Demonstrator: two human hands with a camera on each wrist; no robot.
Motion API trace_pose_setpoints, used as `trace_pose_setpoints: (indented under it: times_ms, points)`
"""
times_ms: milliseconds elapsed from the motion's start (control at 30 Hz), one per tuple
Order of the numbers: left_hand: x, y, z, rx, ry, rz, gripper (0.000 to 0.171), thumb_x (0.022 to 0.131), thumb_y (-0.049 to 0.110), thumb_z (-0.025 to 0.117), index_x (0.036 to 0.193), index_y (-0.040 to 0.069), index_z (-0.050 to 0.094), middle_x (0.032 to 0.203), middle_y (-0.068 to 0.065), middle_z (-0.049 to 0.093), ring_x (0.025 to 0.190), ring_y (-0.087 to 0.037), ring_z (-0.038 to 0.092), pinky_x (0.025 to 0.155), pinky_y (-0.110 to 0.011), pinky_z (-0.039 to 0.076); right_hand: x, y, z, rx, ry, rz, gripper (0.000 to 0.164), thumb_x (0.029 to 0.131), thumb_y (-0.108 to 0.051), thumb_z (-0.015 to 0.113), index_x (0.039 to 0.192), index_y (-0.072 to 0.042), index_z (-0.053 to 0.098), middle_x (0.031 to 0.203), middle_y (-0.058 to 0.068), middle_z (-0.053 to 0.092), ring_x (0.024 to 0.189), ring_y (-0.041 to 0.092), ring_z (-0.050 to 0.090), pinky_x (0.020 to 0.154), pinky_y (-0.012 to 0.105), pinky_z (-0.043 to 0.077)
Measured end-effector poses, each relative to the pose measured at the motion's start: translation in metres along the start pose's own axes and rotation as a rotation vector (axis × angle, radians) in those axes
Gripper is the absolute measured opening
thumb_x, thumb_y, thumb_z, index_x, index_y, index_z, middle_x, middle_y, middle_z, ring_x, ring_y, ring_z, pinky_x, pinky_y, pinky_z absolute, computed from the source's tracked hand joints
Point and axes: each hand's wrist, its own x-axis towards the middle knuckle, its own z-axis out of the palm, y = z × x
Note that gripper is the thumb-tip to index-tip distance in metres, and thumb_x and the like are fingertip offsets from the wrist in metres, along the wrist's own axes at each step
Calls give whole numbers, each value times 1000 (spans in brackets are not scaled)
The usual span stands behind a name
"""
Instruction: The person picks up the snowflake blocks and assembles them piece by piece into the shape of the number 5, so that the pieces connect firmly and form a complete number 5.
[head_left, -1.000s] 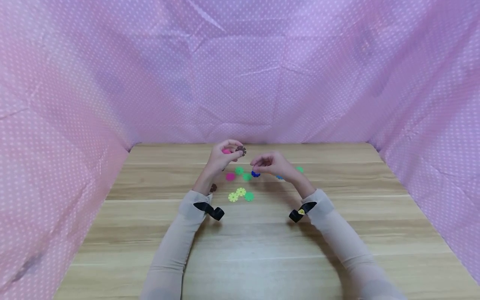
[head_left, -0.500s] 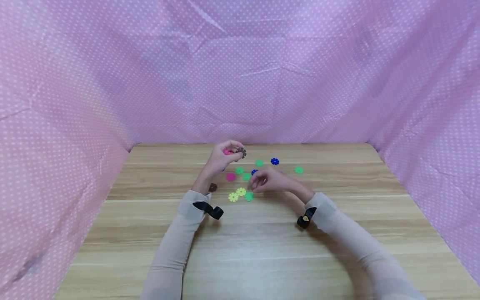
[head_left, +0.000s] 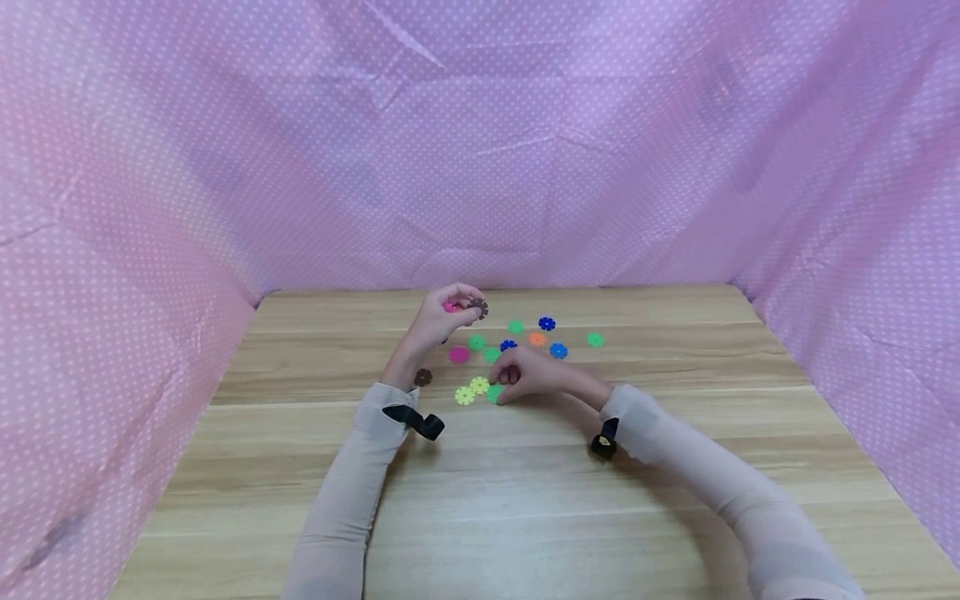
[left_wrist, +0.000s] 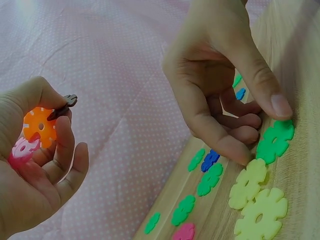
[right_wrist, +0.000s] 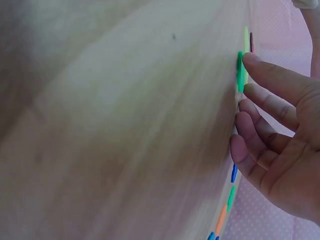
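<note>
My left hand [head_left: 438, 321] is raised above the far part of the table, pinching a brown notched plastic disc [left_wrist: 62, 107] between thumb and finger. An orange disc [left_wrist: 41, 126] and a pink disc [left_wrist: 22, 150] sit against it inside the hand and appear joined to it. My right hand [head_left: 531, 372] is low over the tabletop. Its thumb touches a green notched disc [left_wrist: 275, 142] lying flat, and the forefinger tip is by that disc's other edge. Two yellow discs [left_wrist: 261, 215] lie right beside it, close to the forefinger.
Several loose discs lie across the wooden table [head_left: 480, 500]: a magenta one [head_left: 459, 355], a brown one [head_left: 423, 377] by the left wrist, an orange one [head_left: 537, 339], a light blue one [head_left: 558, 351] and a dark blue one [head_left: 547, 323]. Pink dotted cloth [head_left: 480, 167] encloses the back and sides.
My right hand has left the dark blue disc and come nearer, down to the green disc by the yellow ones. The left hand keeps its hold almost in place.
</note>
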Motion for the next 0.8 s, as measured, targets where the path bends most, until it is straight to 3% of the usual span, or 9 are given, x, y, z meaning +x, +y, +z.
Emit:
trace_pose_setpoints:
  times_ms: [67, 167, 200, 267, 433, 633, 800]
  points:
    - [0, 0, 0, 8, -4, -3, 22, 95, 7, 67, 117, 5, 68, 98, -4, 67, 93, -37, 67, 88, -45, 59, 1, -1, 2, -15, 3, 0, 29, 81, -11, 86, 106, -1, 74, 88, 10, 68, 78, 12, 56, 69, 18, 50]
    - [0, 0, 0, 24, -6, -6, 23, 95, 8, 68, 118, 6, 68, 98, -3, 66, 86, -24, 67, 88, -46, 59, 1, -1, 1, -21, 1, 15, 26, 81, -11, 86, 103, -3, 74, 88, 8, 68, 78, 12, 56, 69, 18, 50]
    - [0, 0, 0, 30, -5, -5, 23, 95, 9, 68, 118, 7, 68, 98, -3, 66, 84, -18, 66, 85, -41, 60, 1, -1, 1, -21, 0, 24, 25, 81, -11, 86, 102, -4, 74, 89, 8, 68, 78, 12, 56, 70, 18, 50]
    - [1, 1, 0, 30, -6, -1, 23, 95, 9, 67, 119, 6, 68, 97, -3, 67, 85, -20, 67, 81, -37, 59, 1, 0, 0, -17, -4, 35, 24, 81, -11, 86, 101, -5, 73, 90, 7, 67, 79, 12, 57, 71, 19, 51]
    - [2, 0, 0, 6, -15, 9, 23, 95, 6, 67, 118, 3, 67, 96, -3, 68, 88, -27, 69, 87, -43, 61, -2, 3, -2, 43, -6, 55, 22, 83, -6, 83, 99, -6, 69, 98, 7, 67, 83, 15, 58, 74, 22, 52]
    - [4, -2, -1, -19, -29, 7, 27, 95, 4, 67, 121, -2, 65, 93, -1, 67, 85, -20, 68, 83, -28, 61, -4, 6, -5, 116, 4, 53, 17, 86, 0, 78, 97, -4, 67, 103, 9, 69, 85, 14, 59, 76, 23, 53]
    - [3, -3, -1, -32, -11, -3, 27, 94, 4, 67, 120, -2, 64, 94, 0, 69, 83, -14, 68, 84, -28, 61, -3, 7, -11, 95, 48, 33, 11, 89, -3, 76, 98, -5, 70, 100, 7, 72, 84, 13, 63, 77, 25, 55]
